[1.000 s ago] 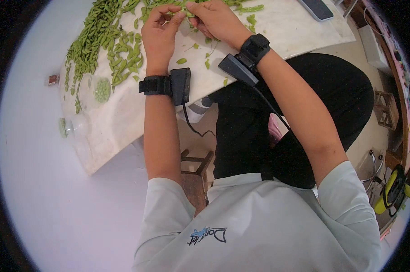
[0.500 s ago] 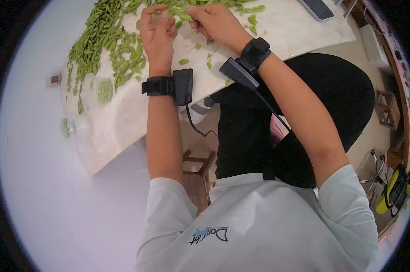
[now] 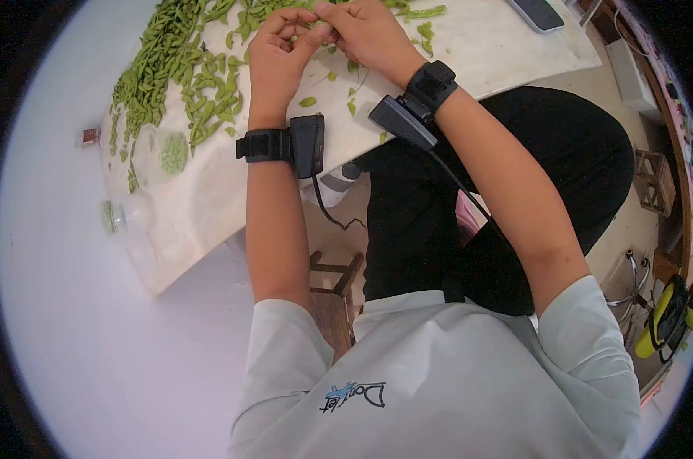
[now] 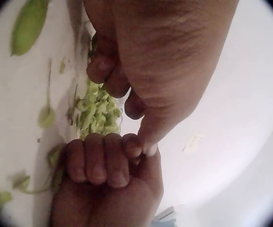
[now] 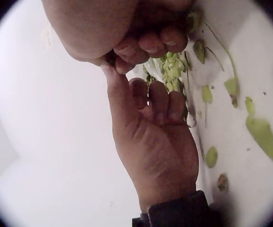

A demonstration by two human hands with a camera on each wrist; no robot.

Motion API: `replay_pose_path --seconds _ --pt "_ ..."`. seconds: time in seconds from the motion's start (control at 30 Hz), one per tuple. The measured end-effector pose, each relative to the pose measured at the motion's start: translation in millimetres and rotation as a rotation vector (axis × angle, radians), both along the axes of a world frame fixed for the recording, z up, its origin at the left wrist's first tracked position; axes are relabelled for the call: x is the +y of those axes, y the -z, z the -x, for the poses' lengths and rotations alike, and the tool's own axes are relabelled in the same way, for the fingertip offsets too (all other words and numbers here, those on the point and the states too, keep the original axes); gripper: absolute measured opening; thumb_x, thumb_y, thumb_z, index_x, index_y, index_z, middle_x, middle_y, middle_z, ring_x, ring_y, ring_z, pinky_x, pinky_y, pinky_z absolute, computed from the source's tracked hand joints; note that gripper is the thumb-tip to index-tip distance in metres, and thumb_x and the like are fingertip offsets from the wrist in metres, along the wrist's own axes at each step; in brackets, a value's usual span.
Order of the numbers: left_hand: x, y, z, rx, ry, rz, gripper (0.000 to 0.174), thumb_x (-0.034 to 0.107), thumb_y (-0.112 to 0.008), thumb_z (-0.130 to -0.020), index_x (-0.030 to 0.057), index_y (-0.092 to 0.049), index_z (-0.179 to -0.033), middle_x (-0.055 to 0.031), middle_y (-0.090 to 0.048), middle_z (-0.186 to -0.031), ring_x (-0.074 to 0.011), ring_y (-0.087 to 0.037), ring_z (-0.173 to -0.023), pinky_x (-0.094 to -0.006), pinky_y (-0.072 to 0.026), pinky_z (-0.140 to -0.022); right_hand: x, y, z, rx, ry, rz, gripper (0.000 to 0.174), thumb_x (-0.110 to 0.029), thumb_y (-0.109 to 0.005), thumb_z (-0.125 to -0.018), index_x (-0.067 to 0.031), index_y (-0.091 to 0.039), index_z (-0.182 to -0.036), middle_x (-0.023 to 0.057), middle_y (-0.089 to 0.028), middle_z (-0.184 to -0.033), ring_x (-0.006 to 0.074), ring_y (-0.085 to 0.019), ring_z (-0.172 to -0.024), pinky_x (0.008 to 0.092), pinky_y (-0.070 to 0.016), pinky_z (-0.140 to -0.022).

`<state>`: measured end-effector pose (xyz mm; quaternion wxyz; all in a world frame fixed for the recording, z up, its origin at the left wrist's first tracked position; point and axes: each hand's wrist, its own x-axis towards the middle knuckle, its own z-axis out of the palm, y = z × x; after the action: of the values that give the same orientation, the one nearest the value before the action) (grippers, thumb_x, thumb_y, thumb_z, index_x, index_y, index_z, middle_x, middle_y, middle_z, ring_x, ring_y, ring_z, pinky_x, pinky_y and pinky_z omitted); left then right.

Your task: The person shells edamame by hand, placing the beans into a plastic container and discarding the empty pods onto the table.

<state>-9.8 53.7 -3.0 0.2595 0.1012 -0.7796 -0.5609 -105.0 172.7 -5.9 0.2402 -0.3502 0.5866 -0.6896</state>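
Both hands meet fingertip to fingertip above the table, at the top of the head view. My left hand [image 3: 277, 65] curls its fingers, thumb and forefinger pinching where the hands join. The right hand [image 3: 377, 42] pinches a green soybean pod at the same spot; the fingertips hide the pod now. In the left wrist view the left thumb presses close against the curled right fingers [image 4: 96, 161]. Behind the hands lies a heap of light green pods [image 4: 98, 111]. A large pile of whole pods [image 3: 151, 80] spreads to the left.
A clear cup of shelled beans [image 3: 174, 151] is on the white table [image 3: 201, 195], another clear container [image 3: 109, 217] at its left edge. A phone [image 3: 538, 14] lies at the back right. Loose leaf bits [image 5: 262, 135] dot the tabletop near the hands. A wooden stool [image 3: 331, 306] stands below.
Half a second ago the left hand was apart from the right, fingers blurred over the table, while the right held a pod. The left has come back to the right hand's fingertips.
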Motion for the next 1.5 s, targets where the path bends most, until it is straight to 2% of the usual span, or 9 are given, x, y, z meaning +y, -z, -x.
replay_pose_path --seconds 0.2,0.3,0.6,0.87,1.07,1.17,1.5 --pt "-5 4 -3 -0.005 0.046 -0.061 0.021 0.010 -0.065 -0.084 0.0072 -0.054 -0.101 0.0019 -0.061 -0.081 -0.0018 -0.051 -0.064 -0.0152 -0.0358 -0.051 -2 1 -3 0.006 0.001 0.017 0.038 -0.020 -0.045 -0.093 0.0011 -0.049 -0.062 0.0026 -0.046 -0.051 0.0097 -0.040 -0.043 0.0280 -0.0339 -0.040" --pt "-6 4 -3 -0.008 0.049 -0.063 0.021 0.009 -0.066 -0.084 0.0076 -0.054 -0.101 0.0013 -0.062 -0.081 -0.0015 -0.051 -0.062 -0.0151 -0.0355 -0.050 0 -3 -3 -0.042 -0.010 -0.063 0.041 -0.023 -0.045 -0.094 0.0004 -0.050 -0.062 0.0017 -0.045 -0.051 0.0095 -0.040 -0.044 0.0278 -0.0331 -0.040" --pt "-1 1 -2 -0.004 0.021 -0.008 0.021 0.009 -0.067 -0.083 0.0075 -0.054 -0.099 -0.0005 -0.063 -0.080 -0.0019 -0.051 -0.061 -0.0148 -0.0354 -0.049 -3 1 -3 -0.054 -0.005 0.016 0.043 -0.028 -0.044 -0.096 -0.0004 -0.051 -0.063 0.0011 -0.045 -0.052 0.0093 -0.039 -0.045 0.0273 -0.0321 -0.042" --pt "-3 2 -2 0.007 0.040 -0.027 0.016 0.006 -0.064 -0.084 0.0076 -0.052 -0.094 0.0001 -0.061 -0.078 -0.0024 -0.052 -0.062 -0.0154 -0.0350 -0.049 -1 -2 -5 -0.042 -0.011 0.003 0.041 -0.024 -0.044 -0.095 0.0003 -0.048 -0.062 0.0013 -0.044 -0.052 0.0094 -0.037 -0.045 0.0283 -0.0315 -0.043" --pt "-11 10 -1 -0.009 0.020 -0.010 0.017 0.007 -0.062 -0.084 0.0088 -0.052 -0.098 0.0006 -0.062 -0.078 -0.0008 -0.048 -0.058 -0.0152 -0.0326 -0.048 -6 4 -1 0.039 0.009 0.039 0.040 -0.023 -0.044 -0.094 0.0005 -0.048 -0.062 0.0026 -0.044 -0.052 0.0100 -0.037 -0.046 0.0291 -0.0315 -0.044" --pt "7 -3 -2 -0.011 -0.022 -0.039 0.018 0.008 -0.063 -0.085 0.0090 -0.052 -0.100 0.0002 -0.063 -0.078 -0.0001 -0.047 -0.057 -0.0151 -0.0309 -0.046 -5 3 -3 0.031 0.019 0.015 0.040 -0.023 -0.044 -0.094 0.0007 -0.048 -0.062 0.0032 -0.044 -0.051 0.0101 -0.038 -0.046 0.0291 -0.0317 -0.045" --pt "-3 8 3 0.040 0.026 -0.008 0.015 0.007 -0.061 -0.085 0.0083 -0.054 -0.098 -0.0010 -0.063 -0.079 -0.0013 -0.048 -0.058 -0.0160 -0.0321 -0.047 -4 4 -2 0.025 0.006 0.038 0.040 -0.023 -0.043 -0.095 0.0007 -0.048 -0.063 0.0030 -0.045 -0.052 0.0097 -0.039 -0.047 0.0284 -0.0318 -0.044"
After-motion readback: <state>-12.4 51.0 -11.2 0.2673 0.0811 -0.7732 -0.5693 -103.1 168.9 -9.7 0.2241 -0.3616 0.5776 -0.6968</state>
